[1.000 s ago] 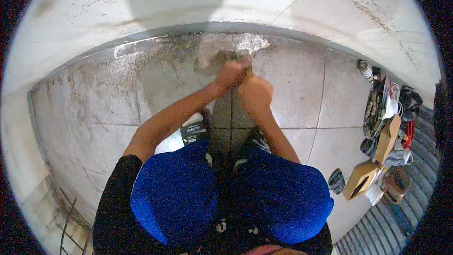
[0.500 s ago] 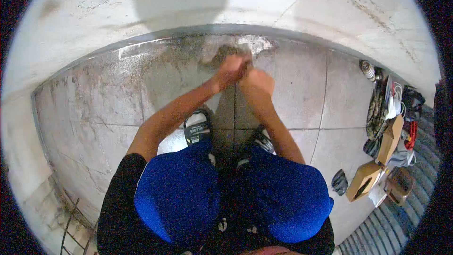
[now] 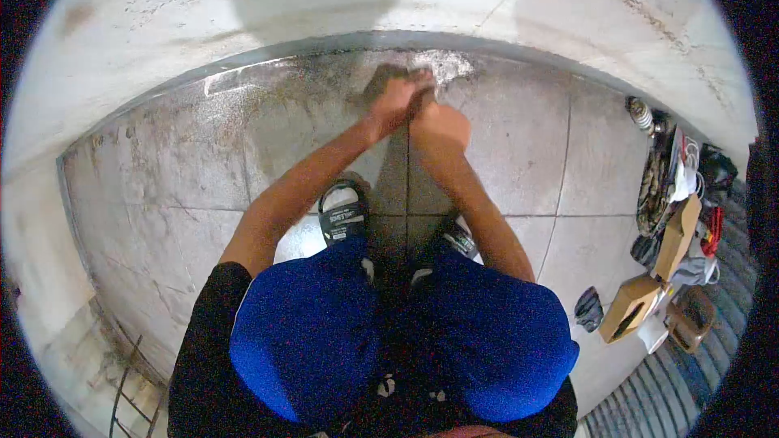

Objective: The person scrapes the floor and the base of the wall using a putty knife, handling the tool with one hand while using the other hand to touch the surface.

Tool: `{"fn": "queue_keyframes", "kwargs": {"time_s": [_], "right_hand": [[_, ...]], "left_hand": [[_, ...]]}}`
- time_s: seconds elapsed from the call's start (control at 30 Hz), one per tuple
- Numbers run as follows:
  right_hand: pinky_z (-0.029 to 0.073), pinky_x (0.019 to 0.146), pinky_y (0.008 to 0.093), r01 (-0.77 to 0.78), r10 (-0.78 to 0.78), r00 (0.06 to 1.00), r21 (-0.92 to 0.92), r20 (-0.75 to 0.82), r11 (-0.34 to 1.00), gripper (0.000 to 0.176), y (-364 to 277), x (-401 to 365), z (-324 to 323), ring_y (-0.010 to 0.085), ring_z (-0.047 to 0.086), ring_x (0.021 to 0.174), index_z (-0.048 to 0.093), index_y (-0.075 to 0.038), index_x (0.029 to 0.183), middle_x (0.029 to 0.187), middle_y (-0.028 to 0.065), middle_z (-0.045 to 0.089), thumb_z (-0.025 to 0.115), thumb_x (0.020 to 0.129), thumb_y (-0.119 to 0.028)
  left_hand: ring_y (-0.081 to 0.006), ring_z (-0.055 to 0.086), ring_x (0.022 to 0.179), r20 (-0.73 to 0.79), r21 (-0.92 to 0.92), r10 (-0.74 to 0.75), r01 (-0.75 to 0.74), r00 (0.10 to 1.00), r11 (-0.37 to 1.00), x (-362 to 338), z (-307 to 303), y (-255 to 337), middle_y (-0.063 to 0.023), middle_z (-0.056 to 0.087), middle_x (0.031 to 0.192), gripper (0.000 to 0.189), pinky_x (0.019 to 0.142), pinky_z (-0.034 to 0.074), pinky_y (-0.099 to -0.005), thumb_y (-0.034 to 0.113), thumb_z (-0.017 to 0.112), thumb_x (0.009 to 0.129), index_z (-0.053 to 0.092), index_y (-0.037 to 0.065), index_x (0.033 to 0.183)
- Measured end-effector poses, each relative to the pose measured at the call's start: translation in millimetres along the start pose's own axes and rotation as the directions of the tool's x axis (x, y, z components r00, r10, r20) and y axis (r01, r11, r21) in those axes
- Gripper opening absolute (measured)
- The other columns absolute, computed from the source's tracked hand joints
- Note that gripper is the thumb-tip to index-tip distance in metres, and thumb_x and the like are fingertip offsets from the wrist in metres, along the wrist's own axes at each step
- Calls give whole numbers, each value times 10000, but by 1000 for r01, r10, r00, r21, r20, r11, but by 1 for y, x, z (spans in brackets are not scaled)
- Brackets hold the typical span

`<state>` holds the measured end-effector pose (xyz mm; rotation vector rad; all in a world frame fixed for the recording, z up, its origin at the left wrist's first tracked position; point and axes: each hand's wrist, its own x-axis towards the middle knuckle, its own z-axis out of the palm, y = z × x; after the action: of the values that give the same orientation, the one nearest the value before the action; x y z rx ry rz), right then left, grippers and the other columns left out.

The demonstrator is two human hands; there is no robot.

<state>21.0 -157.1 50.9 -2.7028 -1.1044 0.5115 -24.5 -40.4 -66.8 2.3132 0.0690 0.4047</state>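
Observation:
My left hand point(image 3: 395, 100) and my right hand point(image 3: 441, 126) are pressed close together above the tiled floor point(image 3: 511, 146), in front of the wall. Both are closed, with the fingers curled in. Something small and dark seems to lie between them, but blur and the fingers hide what it is. Just beyond the hands, a whitish shiny patch point(image 3: 450, 65) marks the floor by the wall's foot. Damp, glossy smears spread over the tiles to the left.
My sandalled feet, one in a black sandal point(image 3: 342, 217), stand below my hands. At right lie an open cardboard box point(image 3: 631, 308), a dark cloth point(image 3: 588, 309), a brown plastic item point(image 3: 691, 320) and cables beside a ribbed shutter point(image 3: 682, 381). A pale wall point(image 3: 454, 0) curves across the front.
Both hands have shifted slightly farther forward, nearer the whitish patch, still held together. The view has tilted a little. The items at right stay where they were.

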Motion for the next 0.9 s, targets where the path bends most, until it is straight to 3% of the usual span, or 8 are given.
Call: {"fn": "queue_keyframes", "kwargs": {"time_s": [0.07,0.1,0.37,0.5,0.6,0.73,0.83,0.9], "right_hand": [[523,573,435,20,-20,1000,-2,-20,1000,246,3,9,-1,332,657,663,623,-41,945,728,179,654,570,778,-213],[523,576,437,21,-21,999,4,-39,1000,250,3,10,-3,332,657,662,621,-41,954,727,179,654,572,777,-211],[522,614,462,-9,9,1000,24,-8,1000,202,3,7,6,350,657,678,609,-54,910,745,180,657,558,791,-209],[522,630,456,-45,44,998,22,38,999,193,-4,1,-16,352,658,699,604,-48,898,755,182,659,550,795,-203],[520,648,454,-68,66,994,17,90,998,195,-9,4,-17,350,658,725,609,-48,915,777,183,660,553,794,-190],[534,680,433,3,-2,999,-26,37,1000,214,-4,31,-13,312,678,748,626,-47,943,787,166,677,513,829,-190],[524,664,445,33,-19,997,177,-76,984,248,11,6,-16,293,681,730,626,-50,1011,853,160,684,527,847,-207],[472,523,356,87,14,985,558,-174,825,307,43,-9,13,217,603,573,606,-31,1063,736,90,636,527,880,-264]], "left_hand": [[-381,565,1038,14,-34,17,-16,1000,999,23,-32,14,-245,568,1138,398,893,465,-447,298,492,853,580,24,1128],[-386,562,1043,217,16,-275,279,937,960,31,-62,53,-252,571,1123,435,926,445,-437,334,506,840,577,30,1143],[-348,553,1100,16,36,-68,67,998,997,14,-8,-11,-223,562,1176,440,962,423,-441,269,557,800,574,95,1204],[-336,573,1071,269,38,-426,432,864,901,26,-24,15,-195,589,1145,399,923,460,-402,247,560,777,618,92,1141],[-357,626,928,-173,9,110,-110,979,994,3,3,-8,-207,633,1007,333,817,507,-411,167,558,761,641,92,1074],[-390,627,825,101,-15,-199,202,975,979,38,-35,11,-217,640,895,266,759,505,-447,80,570,721,645,56,975],[-408,619,799,62,144,-194,183,979,972,36,-37,23,-215,639,858,317,732,503,-468,16,561,696,625,20,1006],[-380,602,927,65,96,-390,383,919,919,32,-57,54,-213,626,982,379,825,482,-433,18,559,725,597,48,1100]]}}
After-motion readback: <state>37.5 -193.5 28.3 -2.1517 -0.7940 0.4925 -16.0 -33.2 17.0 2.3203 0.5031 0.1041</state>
